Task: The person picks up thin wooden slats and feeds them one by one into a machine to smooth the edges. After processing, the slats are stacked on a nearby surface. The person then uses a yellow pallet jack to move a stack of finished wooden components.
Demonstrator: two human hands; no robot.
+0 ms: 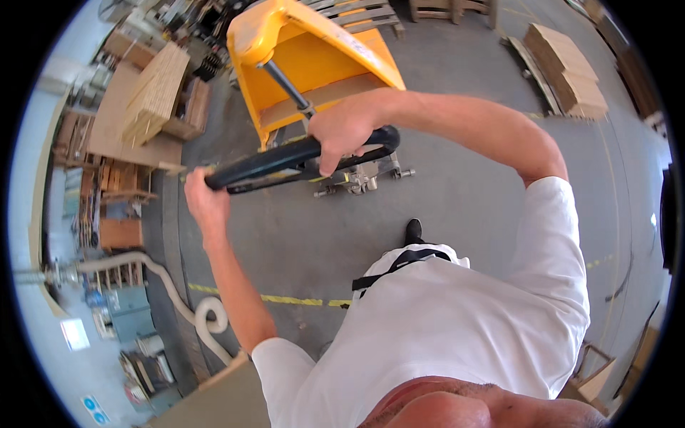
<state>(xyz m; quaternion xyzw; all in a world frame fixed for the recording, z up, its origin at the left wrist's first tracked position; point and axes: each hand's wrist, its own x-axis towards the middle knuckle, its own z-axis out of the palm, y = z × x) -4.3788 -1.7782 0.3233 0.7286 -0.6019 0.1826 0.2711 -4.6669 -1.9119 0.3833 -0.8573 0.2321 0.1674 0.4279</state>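
Note:
Both my hands grip the black loop handle (pixel 267 162) of a yellow hand truck, which looks like a pallet jack. My left hand (pixel 207 201) is closed round the handle's left end. My right hand (pixel 344 130) wraps over the bar farther right, near where a metal rod (pixel 287 84) meets it; the fingertips are partly hidden. The truck's yellow body (pixel 321 53) stands beyond the handle, with an open hollow facing me. Below the handle, small wheels and metal fittings (pixel 362 178) show near the floor.
Stacked boards (pixel 153 96) lie on a wooden bench at the left. A pale flexible hose (pixel 160 274) coils along the floor. Flat brown sheets (pixel 564 71) are piled on a pallet at the far right. Slatted pallets (pixel 364 13) sit behind the truck. Yellow tape (pixel 292 300) marks the grey floor.

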